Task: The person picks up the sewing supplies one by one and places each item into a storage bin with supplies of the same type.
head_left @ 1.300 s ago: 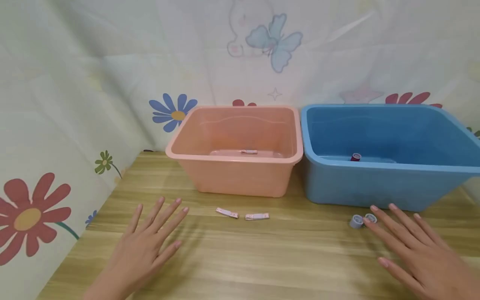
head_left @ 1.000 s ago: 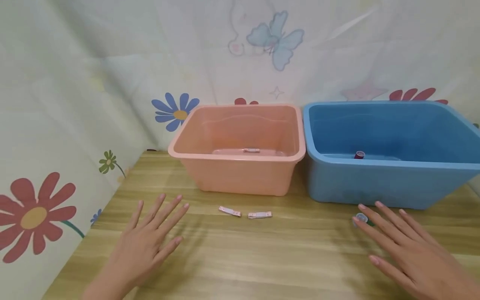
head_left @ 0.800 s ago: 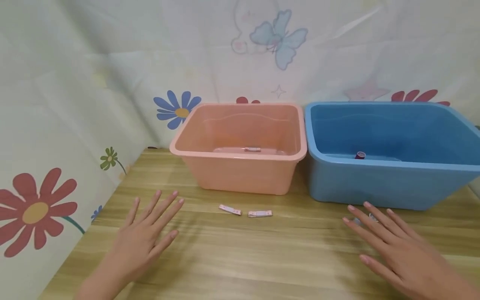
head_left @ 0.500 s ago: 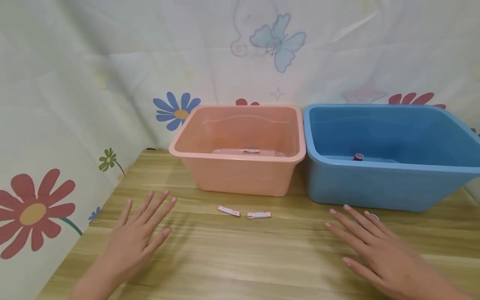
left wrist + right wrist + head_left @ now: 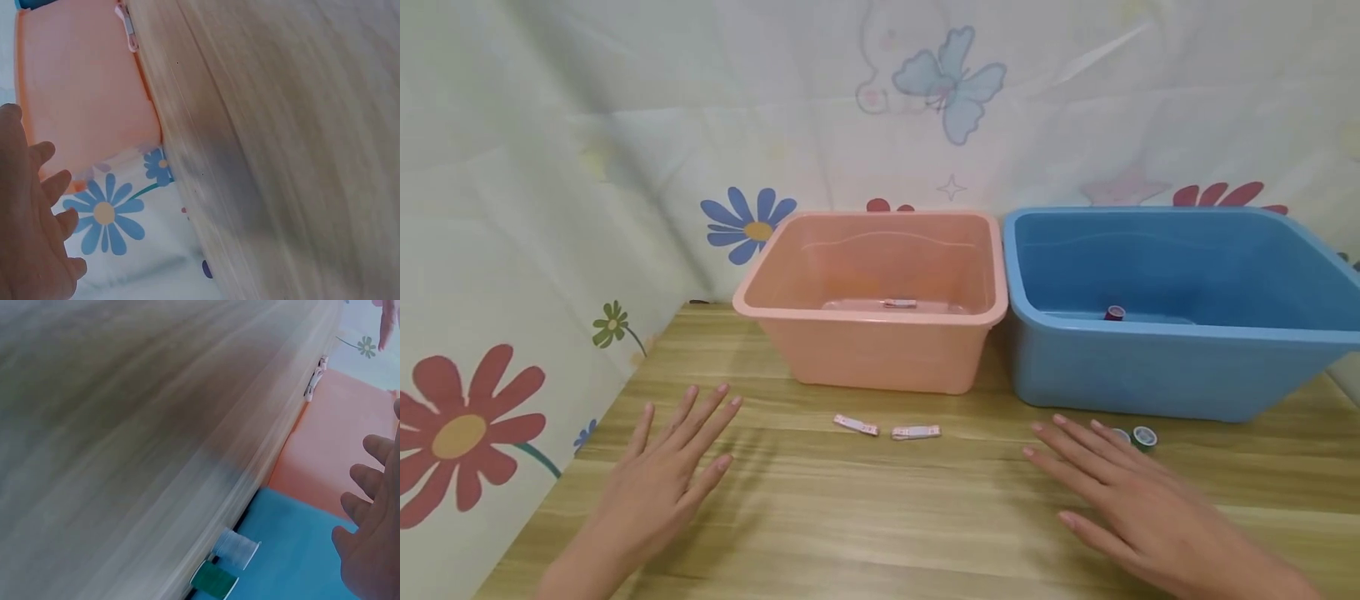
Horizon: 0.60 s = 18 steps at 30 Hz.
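Note:
My left hand [image 5: 651, 487] hovers above the table's left side, fingers spread, holding nothing. On the other side my right hand [image 5: 1138, 500] also hovers with fingers extended and nothing in it. Just beyond its fingers stand two thread spools, a light blue one [image 5: 234, 549] and a green one [image 5: 214, 580]; in the head view the right hand partly hides the light blue one. Between the hands lie two small pink-and-white nail clippers, the left one [image 5: 856, 425] slanted and the right one [image 5: 916, 432] nearly level. A third nail clipper [image 5: 899, 303] and a red spool [image 5: 1115, 313] lie inside separate tubs.
A pink tub [image 5: 880, 354] stands at the back of the wooden table [image 5: 880, 517], and a larger blue tub [image 5: 1135, 375] is right beside it. Behind them hangs a curtain [image 5: 647, 125] printed with flowers and a butterfly.
My right hand has moved left, uncovering the green spool in the head view. The left hand has drifted slightly left. Clippers and spools stay where they were.

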Tool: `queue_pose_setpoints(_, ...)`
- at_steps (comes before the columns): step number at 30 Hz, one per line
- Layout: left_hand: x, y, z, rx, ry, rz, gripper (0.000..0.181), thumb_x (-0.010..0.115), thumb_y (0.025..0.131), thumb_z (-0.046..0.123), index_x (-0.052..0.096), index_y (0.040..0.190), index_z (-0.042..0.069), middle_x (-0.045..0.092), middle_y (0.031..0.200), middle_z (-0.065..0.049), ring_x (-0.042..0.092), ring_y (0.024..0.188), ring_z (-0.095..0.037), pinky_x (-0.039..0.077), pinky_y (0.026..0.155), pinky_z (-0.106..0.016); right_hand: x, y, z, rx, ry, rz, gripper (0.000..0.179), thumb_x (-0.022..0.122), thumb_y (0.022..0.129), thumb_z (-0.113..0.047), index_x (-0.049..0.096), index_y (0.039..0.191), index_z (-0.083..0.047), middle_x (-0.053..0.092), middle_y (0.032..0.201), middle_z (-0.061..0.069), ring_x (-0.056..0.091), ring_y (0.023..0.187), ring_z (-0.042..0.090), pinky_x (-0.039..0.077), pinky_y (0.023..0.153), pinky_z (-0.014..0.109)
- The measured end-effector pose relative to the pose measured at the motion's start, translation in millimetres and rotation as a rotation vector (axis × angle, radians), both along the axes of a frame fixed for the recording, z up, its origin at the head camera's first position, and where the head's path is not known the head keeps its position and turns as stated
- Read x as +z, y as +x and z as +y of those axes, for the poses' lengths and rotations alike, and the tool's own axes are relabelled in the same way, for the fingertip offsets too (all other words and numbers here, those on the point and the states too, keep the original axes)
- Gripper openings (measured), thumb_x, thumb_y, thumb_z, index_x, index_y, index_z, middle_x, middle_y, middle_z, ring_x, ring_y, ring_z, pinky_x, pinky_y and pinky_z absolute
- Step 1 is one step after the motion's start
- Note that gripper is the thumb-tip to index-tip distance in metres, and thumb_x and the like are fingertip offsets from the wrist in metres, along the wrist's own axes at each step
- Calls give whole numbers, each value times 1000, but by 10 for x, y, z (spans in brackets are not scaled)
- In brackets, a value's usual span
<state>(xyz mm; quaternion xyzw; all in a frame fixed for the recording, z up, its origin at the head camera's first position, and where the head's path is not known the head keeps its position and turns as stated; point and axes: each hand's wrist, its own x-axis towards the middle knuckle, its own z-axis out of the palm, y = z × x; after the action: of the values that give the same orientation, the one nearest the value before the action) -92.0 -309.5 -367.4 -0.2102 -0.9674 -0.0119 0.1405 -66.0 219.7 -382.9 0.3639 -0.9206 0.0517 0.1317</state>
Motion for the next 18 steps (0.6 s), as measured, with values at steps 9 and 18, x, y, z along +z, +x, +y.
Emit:
queue_pose_setpoints(9, 20, -26, 37, -22, 67, -7, 66, 55, 104, 34, 23, 162, 34, 26, 167, 4, 15, 156, -24, -8, 124, -48, -20, -75, -82, 69, -1, 48, 71, 64, 98, -44, 32, 160, -30, 38, 161, -8, 24, 153, 16, -4, 123, 27)
queue_pose_setpoints(18, 30, -113, 83, -53, 112, -14, 62, 51, 106, 34, 25, 162, 33, 26, 167, 2, 13, 156, -24, -7, 124, -47, -9, -157, -88, 156, -81, 93, 66, 69, 95, -35, 44, 155, -22, 44, 157, 0, 36, 148, 21, 4, 125, 31)
